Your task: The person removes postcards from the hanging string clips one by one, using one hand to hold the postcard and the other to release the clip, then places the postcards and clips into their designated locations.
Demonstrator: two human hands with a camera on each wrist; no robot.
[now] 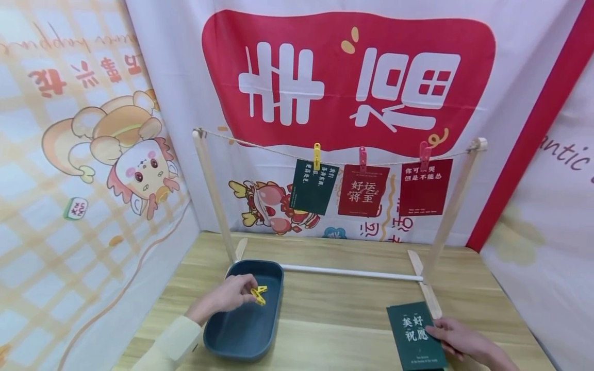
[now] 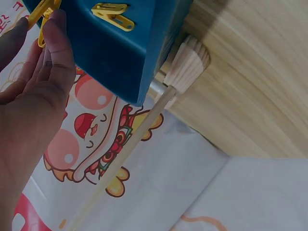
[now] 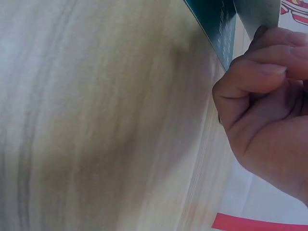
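My left hand (image 1: 230, 292) pinches a yellow clothespin (image 2: 44, 13) between thumb and fingers, over the dark blue bin (image 1: 218, 337). Another yellow clothespin (image 2: 113, 16) lies inside that bin, seen in the left wrist view. At the front right, my right hand (image 1: 465, 341) grips a dark green card (image 1: 413, 335) with white lettering by its right edge. A second card surface (image 3: 257, 17) shows beside the green one in the right wrist view, above the curled fingers. Part of the right thumb is hidden there.
A wooden frame (image 1: 214, 198) holds a string. Pegged on it are a green card (image 1: 313, 190) by a yellow clothespin (image 1: 317, 156) and two red cards (image 1: 364, 198) by pink clothespins (image 1: 363, 158). A white rod (image 1: 352, 273) joins the frame's feet. Printed cloth (image 1: 171, 31) hangs behind.
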